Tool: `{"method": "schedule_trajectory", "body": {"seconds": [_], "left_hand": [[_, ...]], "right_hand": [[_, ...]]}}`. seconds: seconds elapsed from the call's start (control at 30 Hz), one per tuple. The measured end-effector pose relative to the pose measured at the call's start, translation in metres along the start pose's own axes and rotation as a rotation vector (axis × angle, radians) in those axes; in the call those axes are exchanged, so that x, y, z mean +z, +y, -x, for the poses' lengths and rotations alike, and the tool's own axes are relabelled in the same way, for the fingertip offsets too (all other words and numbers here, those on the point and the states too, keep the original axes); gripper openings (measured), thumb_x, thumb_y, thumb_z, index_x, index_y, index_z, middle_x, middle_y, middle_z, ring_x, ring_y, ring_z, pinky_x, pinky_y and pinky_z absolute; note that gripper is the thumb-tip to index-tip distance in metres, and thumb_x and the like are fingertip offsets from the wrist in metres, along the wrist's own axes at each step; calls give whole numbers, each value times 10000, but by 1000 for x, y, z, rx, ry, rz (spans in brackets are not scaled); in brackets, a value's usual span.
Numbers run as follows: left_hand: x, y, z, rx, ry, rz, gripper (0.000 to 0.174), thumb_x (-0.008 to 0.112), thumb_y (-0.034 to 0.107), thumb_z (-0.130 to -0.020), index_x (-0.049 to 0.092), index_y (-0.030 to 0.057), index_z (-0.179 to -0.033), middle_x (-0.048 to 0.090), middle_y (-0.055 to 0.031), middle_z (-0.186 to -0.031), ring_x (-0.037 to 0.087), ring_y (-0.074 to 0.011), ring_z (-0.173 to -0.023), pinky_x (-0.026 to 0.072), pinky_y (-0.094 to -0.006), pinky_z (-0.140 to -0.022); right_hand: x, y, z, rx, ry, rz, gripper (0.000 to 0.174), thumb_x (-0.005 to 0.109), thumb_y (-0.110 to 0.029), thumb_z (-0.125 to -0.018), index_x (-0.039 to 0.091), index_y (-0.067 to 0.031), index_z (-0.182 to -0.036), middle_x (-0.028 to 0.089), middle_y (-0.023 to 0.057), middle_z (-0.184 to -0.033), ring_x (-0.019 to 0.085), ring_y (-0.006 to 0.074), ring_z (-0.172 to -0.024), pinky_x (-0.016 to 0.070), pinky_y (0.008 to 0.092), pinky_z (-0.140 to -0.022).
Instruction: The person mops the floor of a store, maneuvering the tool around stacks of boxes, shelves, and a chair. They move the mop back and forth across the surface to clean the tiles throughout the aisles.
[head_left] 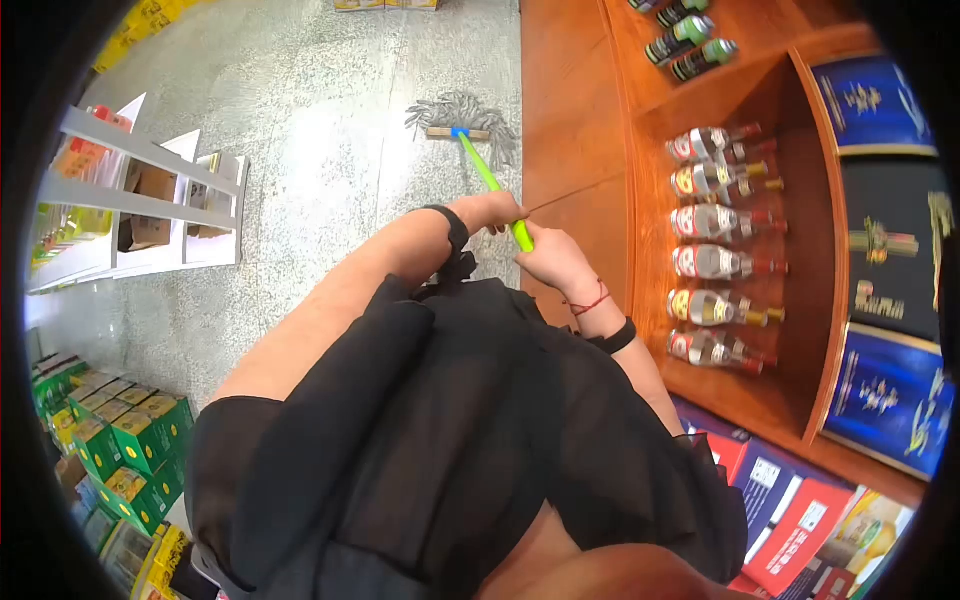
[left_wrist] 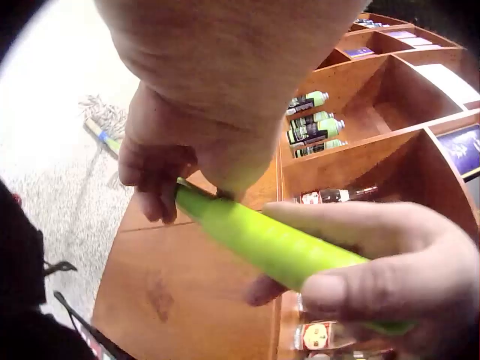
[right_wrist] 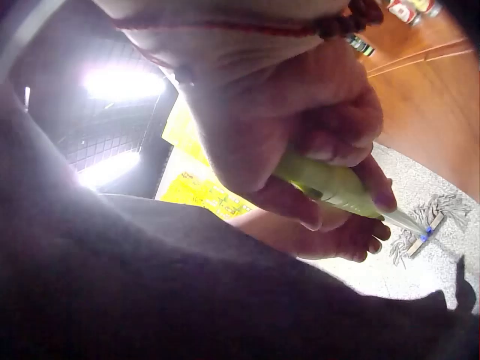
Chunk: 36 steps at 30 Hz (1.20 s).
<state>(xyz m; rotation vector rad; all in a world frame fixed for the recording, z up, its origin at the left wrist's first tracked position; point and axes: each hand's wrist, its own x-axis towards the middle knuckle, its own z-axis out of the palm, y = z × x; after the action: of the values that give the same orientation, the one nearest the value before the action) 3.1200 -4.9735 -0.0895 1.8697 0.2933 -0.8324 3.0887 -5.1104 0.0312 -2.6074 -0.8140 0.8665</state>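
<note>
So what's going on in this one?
A person in a black top grips a mop's green handle, right hand near its top end, left hand further down. The grey mop head is spread on the speckled floor, beside wooden shelving that holds bottles.

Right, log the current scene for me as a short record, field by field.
tool: string mop with bright green handle
left hand: grips the handle, nearer the mop head
right hand: grips the handle near its upper end
mop head: grey strands spread on the floor
right side: wooden shelving holding bottles
left side: white rack, stacked green boxes
</note>
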Motion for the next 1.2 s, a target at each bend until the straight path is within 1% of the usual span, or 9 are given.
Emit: {"method": "schedule_trajectory", "body": {"seconds": [0.1,0.13,0.23,0.27,0.47,0.7,1.0,1.1,1.2], "left_hand": [[-60,2,-18,22,9,-76,542,531,422,-754,501,-65,-990,593,-151,-704,588,-239,-530,489,-350,-474],[-70,2,-28,1,3,-79,497,522,413,-751,548,-65,-881,581,-148,-668,573,-241,-506,485,-345,-472],[-95,-2,-47,5,0,-90,484,523,416,-750,570,-64,-781,580,-154,-671,575,-238,-511,484,-341,-470],[-104,-3,-52,30,-40,-106,522,524,425,-752,543,-80,-882,578,-156,-663,577,-243,-514,481,-341,-468],[-137,-1,-79,-1,-12,-152,658,515,458,-751,425,-104,-1080,593,-178,-722,591,-259,-549,486,-346,-498],[-188,16,-135,17,52,-193,679,526,479,-729,453,-110,-1059,604,-195,-763,614,-268,-619,492,-346,-529],[-309,66,-231,-60,80,-91,530,539,436,-746,534,-58,-938,580,-159,-672,578,-236,-536,477,-357,-458],[-348,82,-264,-67,32,-105,501,545,423,-746,543,-53,-901,576,-153,-653,575,-239,-530,478,-355,-455],[-371,88,-286,-90,114,-24,489,549,409,-743,551,-63,-872,574,-150,-632,578,-247,-529,483,-348,-462]], "right_hand": [[-25,-22,-51,37,-31,-9,401,567,-206,-686,538,-73,-1064,597,208,-807,568,368,-791,453,415,-698],[-29,-26,-61,38,-35,-8,401,567,-206,-686,538,-73,-1064,597,208,-807,568,368,-791,453,415,-698],[-35,-34,-91,57,-12,-24,432,583,-217,-695,527,-70,-1097,599,211,-835,570,360,-814,451,412,-711],[-33,-34,-100,84,-20,-41,453,588,-222,-698,517,-73,-1120,598,213,-855,569,358,-827,451,411,-721],[-48,-37,-138,49,-3,-29,439,535,-203,-704,486,-62,-1117,596,225,-838,565,373,-838,457,428,-732],[-87,-22,-204,39,-17,-15,493,582,-206,-691,496,-35,-1146,593,228,-834,572,363,-808,456,391,-718],[-167,1,-358,-108,-52,68,402,582,-200,-685,523,4,-1026,587,238,-788,569,379,-773,451,436,-703],[-198,6,-401,-165,-46,88,397,576,-189,-683,520,5,-1025,586,239,-771,571,380,-748,453,439,-695],[-221,10,-438,-205,-85,107,434,573,-182,-681,507,14,-1062,584,242,-757,573,377,-733,457,438,-682]]}}
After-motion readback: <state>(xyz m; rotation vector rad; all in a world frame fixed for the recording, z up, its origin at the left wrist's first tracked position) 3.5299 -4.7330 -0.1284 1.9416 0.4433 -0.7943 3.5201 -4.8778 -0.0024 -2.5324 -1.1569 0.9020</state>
